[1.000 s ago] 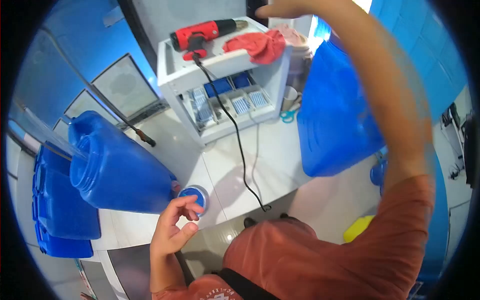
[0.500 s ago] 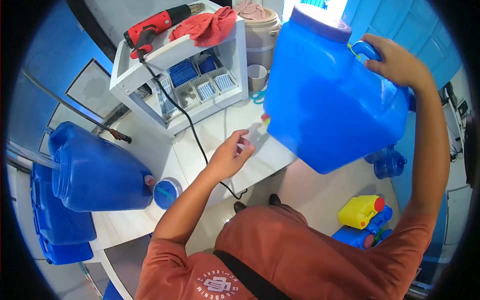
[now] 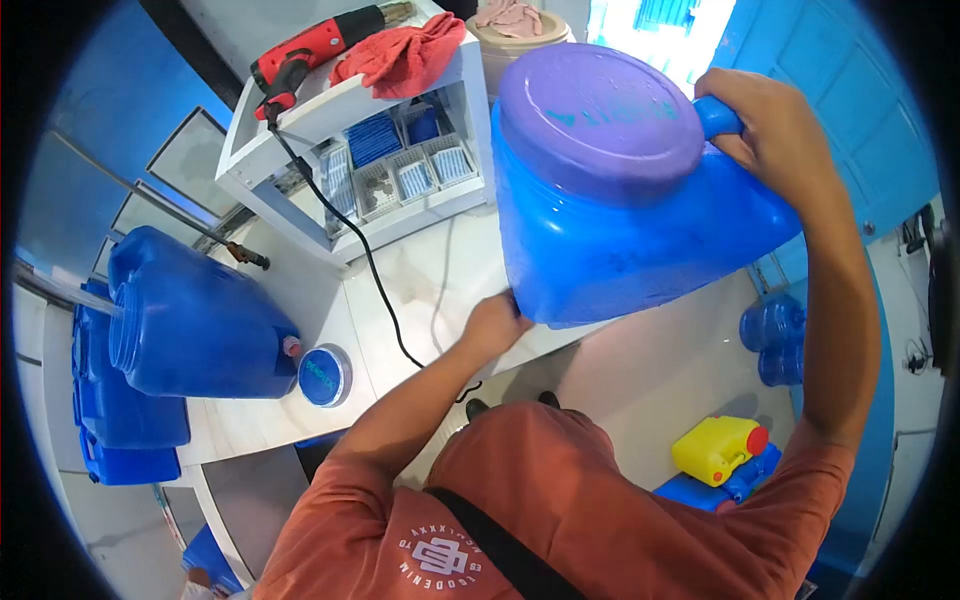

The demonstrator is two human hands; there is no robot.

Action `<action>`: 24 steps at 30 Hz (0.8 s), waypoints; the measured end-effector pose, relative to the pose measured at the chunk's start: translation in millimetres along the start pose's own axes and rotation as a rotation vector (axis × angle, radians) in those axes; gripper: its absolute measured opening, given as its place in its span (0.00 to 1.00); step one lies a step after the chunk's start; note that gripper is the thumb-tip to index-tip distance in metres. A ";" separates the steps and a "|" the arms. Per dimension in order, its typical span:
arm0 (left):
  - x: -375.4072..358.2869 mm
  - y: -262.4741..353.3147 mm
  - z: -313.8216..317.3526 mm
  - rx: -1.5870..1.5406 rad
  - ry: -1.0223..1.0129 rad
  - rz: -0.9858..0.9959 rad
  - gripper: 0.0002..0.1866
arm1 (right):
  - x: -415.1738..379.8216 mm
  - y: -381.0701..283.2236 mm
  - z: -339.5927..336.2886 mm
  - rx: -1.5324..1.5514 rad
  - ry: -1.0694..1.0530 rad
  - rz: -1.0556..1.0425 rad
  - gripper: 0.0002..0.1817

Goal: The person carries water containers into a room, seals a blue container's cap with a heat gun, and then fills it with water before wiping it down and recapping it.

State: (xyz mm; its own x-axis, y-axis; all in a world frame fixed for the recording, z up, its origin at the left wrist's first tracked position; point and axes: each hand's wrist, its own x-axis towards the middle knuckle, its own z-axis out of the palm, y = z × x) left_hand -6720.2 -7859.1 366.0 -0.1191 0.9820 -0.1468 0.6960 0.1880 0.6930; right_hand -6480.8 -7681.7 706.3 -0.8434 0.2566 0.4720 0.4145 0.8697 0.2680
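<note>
A large blue water container (image 3: 620,255) with a wide purple screw lid (image 3: 600,120) is held up in front of me, lid tilted toward me. My right hand (image 3: 760,135) is wrapped around its handle at the upper right. Down at the container's lower left corner, my left hand (image 3: 496,328) presses against it with fingers curled; the fingertips are hidden by the container. On the counter at left stands another blue container (image 3: 205,325), uncapped, with a clear stream or hose at its mouth. A round blue lid (image 3: 325,376) lies beside it.
A white shelf (image 3: 405,225) on the counter bears a red heat gun (image 3: 318,50) and a red cloth (image 3: 405,55); its black cord (image 3: 375,270) trails across the counter. A yellow jug (image 3: 715,450) and blue bottles (image 3: 775,340) stand on the floor at right.
The blue container has tipped so its purple lid faces me. My left hand has moved right and up to the container's lower corner; my right hand still grips the handle.
</note>
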 end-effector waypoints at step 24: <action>-54.2 -111.2 -194.5 -0.078 0.770 -0.036 0.08 | 38.8 30.4 72.4 0.393 0.346 -0.027 0.16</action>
State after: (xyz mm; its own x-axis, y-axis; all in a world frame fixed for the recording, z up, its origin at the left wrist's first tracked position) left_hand -6928.9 -7929.4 434.2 -0.6192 0.7068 0.3421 0.6337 0.1925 0.7493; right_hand -6525.7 -7614.8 672.0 -0.6619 0.1353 0.7373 0.1790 0.9837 -0.0198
